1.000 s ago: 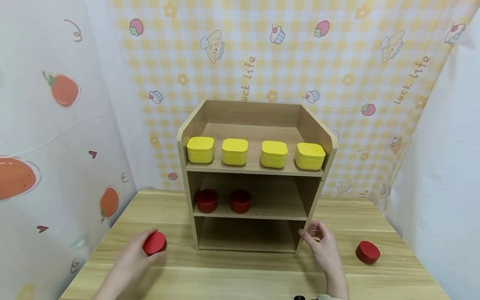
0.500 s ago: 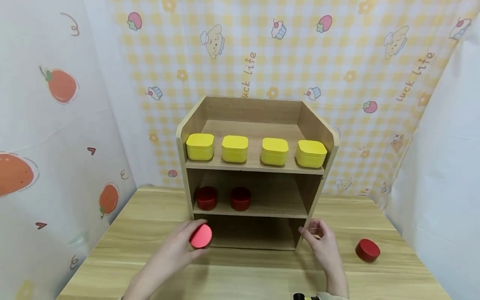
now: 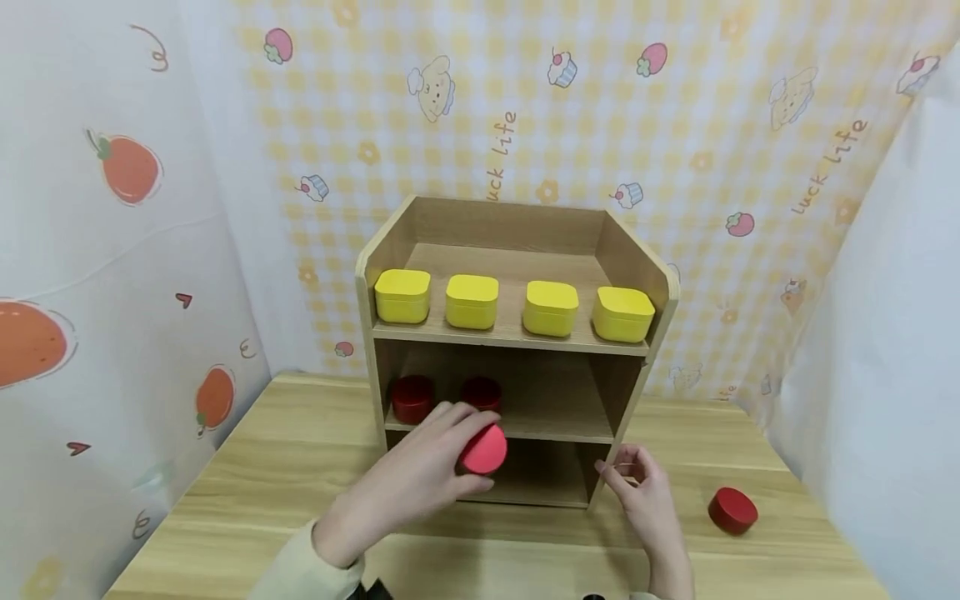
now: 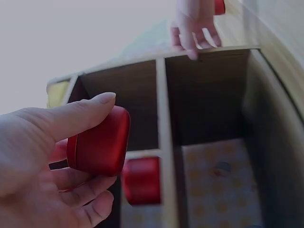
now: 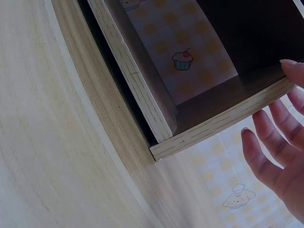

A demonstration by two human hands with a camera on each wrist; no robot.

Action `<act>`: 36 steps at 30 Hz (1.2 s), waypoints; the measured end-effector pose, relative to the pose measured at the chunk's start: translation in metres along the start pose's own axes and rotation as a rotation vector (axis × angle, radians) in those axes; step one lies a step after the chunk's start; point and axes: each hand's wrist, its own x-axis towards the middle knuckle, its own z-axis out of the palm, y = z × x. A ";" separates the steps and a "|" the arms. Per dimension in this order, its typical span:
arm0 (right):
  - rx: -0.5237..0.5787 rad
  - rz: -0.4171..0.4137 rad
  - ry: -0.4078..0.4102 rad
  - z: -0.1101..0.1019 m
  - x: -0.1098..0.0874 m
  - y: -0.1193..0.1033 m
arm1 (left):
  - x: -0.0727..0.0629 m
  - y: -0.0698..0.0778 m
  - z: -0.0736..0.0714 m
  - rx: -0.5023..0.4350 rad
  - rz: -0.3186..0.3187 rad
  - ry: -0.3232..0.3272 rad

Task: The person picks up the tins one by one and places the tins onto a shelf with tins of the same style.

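A small round red tin (image 3: 484,450) is held between the thumb and fingers of my left hand (image 3: 416,475), in front of the wooden shelf's middle board. The left wrist view shows this red tin (image 4: 102,142) close up, gripped by its sides. On the middle level stand two more red tins; the left one (image 3: 412,399) is plain to see, and the other (image 3: 482,392) is partly hidden behind my left hand. My right hand (image 3: 647,500) pinches the right side panel (image 5: 228,111) of the wooden shelf (image 3: 517,343), thumb on the inside, fingers outside.
Several yellow tins (image 3: 472,302) stand in a row along the front of the top level. Another red tin (image 3: 732,510) lies on the wooden table (image 3: 247,508) to the right of my right hand. A patterned cloth (image 3: 540,108) hangs behind the shelf.
My left hand has carried the red tin from the table's left side, rightward and up, to the front of the shelf's middle level. My right hand has stayed at the side panel.
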 end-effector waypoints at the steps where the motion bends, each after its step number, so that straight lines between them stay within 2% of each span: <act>1: 0.005 0.004 -0.002 0.000 -0.001 0.000 | 0.006 0.003 -0.002 0.001 0.015 -0.010; 7: 0.001 0.015 -0.002 0.000 -0.004 0.000 | 0.047 0.010 -0.006 0.038 0.082 -0.043; 14: -0.010 -0.012 0.005 0.001 -0.003 -0.001 | 0.083 0.007 0.001 0.052 0.044 -0.160; 18: -0.009 -0.008 0.015 0.000 -0.002 0.000 | 0.100 0.004 0.007 0.052 0.053 -0.228; 21: -0.009 -0.003 0.010 0.000 -0.003 0.001 | 0.107 0.003 0.011 0.054 0.028 -0.288; 25: -0.006 0.004 0.004 0.000 -0.002 0.000 | 0.113 0.001 0.013 0.042 -0.042 -0.351; 31: -0.013 0.007 0.012 -0.001 -0.002 0.001 | 0.118 -0.002 0.014 0.028 -0.082 -0.372; 36: -0.011 0.017 0.005 -0.001 -0.002 0.001 | 0.121 -0.002 0.015 0.022 -0.084 -0.385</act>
